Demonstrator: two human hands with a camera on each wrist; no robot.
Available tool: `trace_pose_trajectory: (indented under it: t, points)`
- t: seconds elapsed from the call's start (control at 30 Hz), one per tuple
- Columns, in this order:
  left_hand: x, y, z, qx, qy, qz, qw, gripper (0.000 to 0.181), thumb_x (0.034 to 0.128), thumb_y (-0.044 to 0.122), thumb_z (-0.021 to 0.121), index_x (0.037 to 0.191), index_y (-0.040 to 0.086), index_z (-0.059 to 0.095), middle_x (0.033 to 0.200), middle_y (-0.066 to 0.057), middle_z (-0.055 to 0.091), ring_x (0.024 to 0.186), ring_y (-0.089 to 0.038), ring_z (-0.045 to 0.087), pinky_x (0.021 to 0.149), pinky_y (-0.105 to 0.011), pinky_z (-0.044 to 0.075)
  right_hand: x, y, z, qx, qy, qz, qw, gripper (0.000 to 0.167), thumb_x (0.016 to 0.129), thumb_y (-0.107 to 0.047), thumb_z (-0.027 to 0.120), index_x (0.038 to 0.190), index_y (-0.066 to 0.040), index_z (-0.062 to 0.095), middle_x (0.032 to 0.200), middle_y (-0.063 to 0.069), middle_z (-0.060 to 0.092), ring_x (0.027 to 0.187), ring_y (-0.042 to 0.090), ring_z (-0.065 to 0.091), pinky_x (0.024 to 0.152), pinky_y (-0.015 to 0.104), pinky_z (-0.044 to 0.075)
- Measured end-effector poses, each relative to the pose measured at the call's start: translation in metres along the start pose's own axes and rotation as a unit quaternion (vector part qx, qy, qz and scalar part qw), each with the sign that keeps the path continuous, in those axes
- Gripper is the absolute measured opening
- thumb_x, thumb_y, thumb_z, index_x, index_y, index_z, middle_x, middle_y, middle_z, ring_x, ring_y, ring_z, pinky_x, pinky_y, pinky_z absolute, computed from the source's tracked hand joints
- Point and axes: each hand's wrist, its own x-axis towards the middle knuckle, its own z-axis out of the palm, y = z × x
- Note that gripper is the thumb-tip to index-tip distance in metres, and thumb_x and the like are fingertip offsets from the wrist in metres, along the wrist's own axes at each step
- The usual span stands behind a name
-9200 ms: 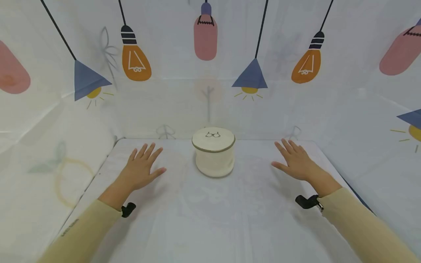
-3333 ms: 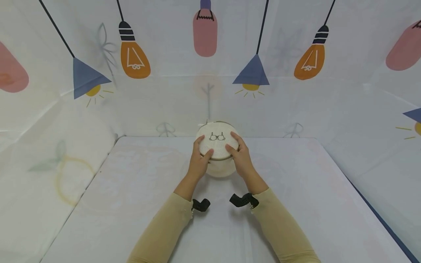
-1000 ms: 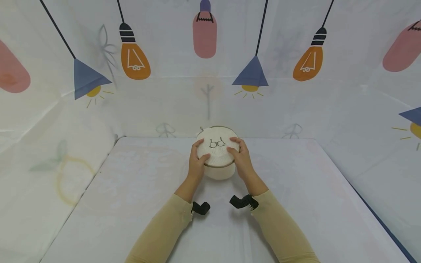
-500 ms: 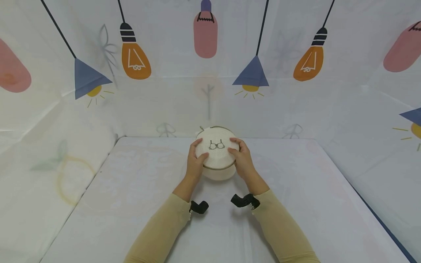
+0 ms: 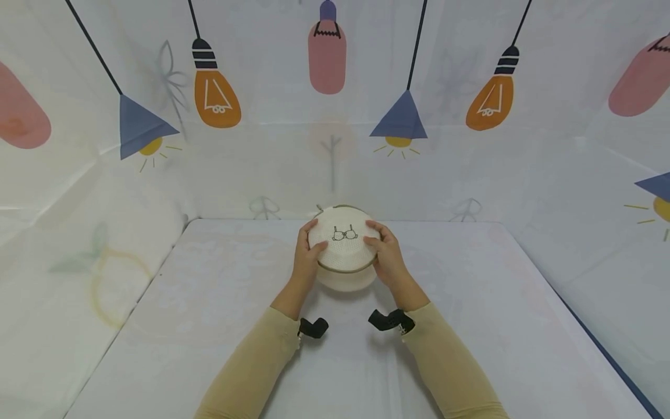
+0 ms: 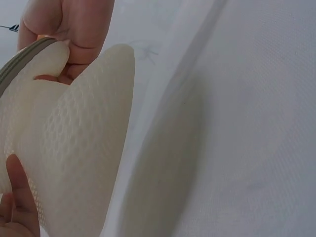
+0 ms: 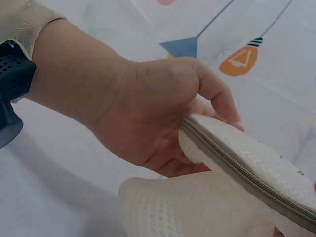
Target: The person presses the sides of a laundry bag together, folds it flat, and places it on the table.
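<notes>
Here, left hand (image 5: 306, 260) and right hand (image 5: 388, 257) are gripping a round cream zippered mesh bag (image 5: 345, 251), likely soft, best rim-held.

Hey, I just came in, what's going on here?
A person is holding a round cream mesh bag with both hands, the left hand and right hand gripping opposite sides of its top. The top, printed with a glasses design, faces up, and a zipper runs around its edge. The bag seems to be raised off the white table.
</notes>
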Motion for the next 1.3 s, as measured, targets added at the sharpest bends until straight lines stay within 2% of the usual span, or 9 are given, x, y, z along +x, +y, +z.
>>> trace_pose_trajectory:
  t: [0.03, 0.13, 0.27, 0.4, 0.53, 0.77, 0.93, 1.13, 1.3]
  points:
    - [-0.001, 0.005, -0.001, -0.007, -0.01, -0.006, 0.9999, 0.063, 0.0915, -0.001, 0.052, 0.151, 0.006, 0.033, 0.162, -0.013, 0.028, 0.149, -0.024, 0.025, 0.122, -0.034, 0.018, 0.0, 0.0, 0.0, 0.005, 0.001, 0.002, 1.0, 0.048, 0.097, 0.009, 0.049, 0.144, 0.001, 0.041, 0.156, 0.009, 0.034, 0.135, 0.022, 0.043, 0.097, 0.02, 0.048]
    - [0.002, 0.004, -0.005, -0.04, -0.04, -0.027, 0.998, 0.066, 0.0927, 0.0, 0.049, 0.154, 0.01, 0.028, 0.161, -0.013, 0.029, 0.143, -0.029, 0.037, 0.115, -0.032, 0.033, 0.002, 0.001, -0.001, 0.018, 0.004, 0.005, 0.9998, 0.048, 0.097, 0.009, 0.049, 0.144, 0.002, 0.041, 0.155, 0.009, 0.036, 0.134, 0.022, 0.044, 0.097, 0.02, 0.048]
    - [0.007, 0.001, -0.009, -0.066, -0.082, -0.05, 0.9932, 0.069, 0.094, 0.002, 0.046, 0.157, 0.017, 0.024, 0.163, -0.009, 0.025, 0.137, -0.031, 0.043, 0.106, -0.032, 0.042, 0.002, 0.0, -0.001, 0.027, 0.01, 0.012, 0.9995, 0.048, 0.097, 0.009, 0.049, 0.143, 0.002, 0.042, 0.153, 0.009, 0.038, 0.129, 0.02, 0.048, 0.095, 0.02, 0.049]
    - [0.008, 0.001, -0.011, -0.081, -0.103, -0.052, 0.99, 0.071, 0.0934, 0.001, 0.047, 0.158, 0.018, 0.023, 0.165, -0.005, 0.018, 0.146, -0.026, 0.03, 0.117, -0.037, 0.03, 0.001, 0.0, -0.001, 0.028, 0.006, 0.018, 0.9994, 0.047, 0.097, 0.008, 0.05, 0.143, 0.002, 0.044, 0.152, 0.009, 0.039, 0.126, 0.019, 0.05, 0.094, 0.021, 0.05]
    - [0.008, 0.0, -0.012, -0.098, -0.109, -0.049, 0.988, 0.072, 0.0923, -0.001, 0.046, 0.158, 0.016, 0.022, 0.165, -0.005, 0.017, 0.149, -0.023, 0.024, 0.121, -0.038, 0.021, 0.002, 0.0, -0.002, 0.021, -0.005, 0.023, 0.9995, 0.047, 0.098, 0.006, 0.05, 0.144, 0.001, 0.043, 0.152, 0.009, 0.039, 0.124, 0.018, 0.051, 0.093, 0.021, 0.05]
    - [0.005, 0.0, -0.013, -0.103, -0.118, -0.062, 0.9857, 0.07, 0.0934, 0.0, 0.043, 0.158, 0.013, 0.02, 0.164, -0.009, 0.018, 0.146, -0.029, 0.031, 0.113, -0.029, 0.035, 0.003, 0.001, -0.003, 0.013, -0.003, 0.034, 0.9993, 0.047, 0.098, 0.005, 0.05, 0.144, 0.0, 0.044, 0.151, 0.009, 0.041, 0.117, 0.015, 0.056, 0.089, 0.02, 0.051]
    - [0.003, 0.001, -0.012, -0.095, -0.118, -0.063, 0.9864, 0.07, 0.094, 0.0, 0.043, 0.158, 0.015, 0.019, 0.165, -0.008, 0.017, 0.146, -0.027, 0.032, 0.109, -0.025, 0.039, 0.003, 0.0, -0.004, 0.001, -0.006, 0.042, 0.9991, 0.048, 0.099, 0.004, 0.049, 0.146, 0.0, 0.042, 0.152, 0.01, 0.04, 0.115, 0.014, 0.056, 0.089, 0.02, 0.051]
    - [0.002, -0.001, -0.011, -0.093, -0.12, -0.057, 0.9867, 0.071, 0.0935, -0.003, 0.045, 0.158, 0.013, 0.019, 0.166, -0.008, 0.014, 0.15, -0.025, 0.023, 0.119, -0.033, 0.026, 0.003, -0.001, -0.006, 0.0, -0.006, 0.048, 0.9988, 0.047, 0.1, 0.002, 0.049, 0.146, -0.002, 0.043, 0.151, 0.009, 0.041, 0.114, 0.014, 0.057, 0.087, 0.02, 0.052]
    - [0.003, -0.003, -0.012, -0.071, -0.111, -0.046, 0.9902, 0.069, 0.0951, -0.005, 0.05, 0.156, 0.009, 0.022, 0.166, -0.009, 0.016, 0.152, -0.021, 0.016, 0.122, -0.032, 0.014, 0.002, -0.002, -0.007, 0.002, -0.009, 0.051, 0.9987, 0.046, 0.1, 0.001, 0.049, 0.146, -0.002, 0.043, 0.152, 0.009, 0.04, 0.113, 0.014, 0.059, 0.088, 0.021, 0.053]
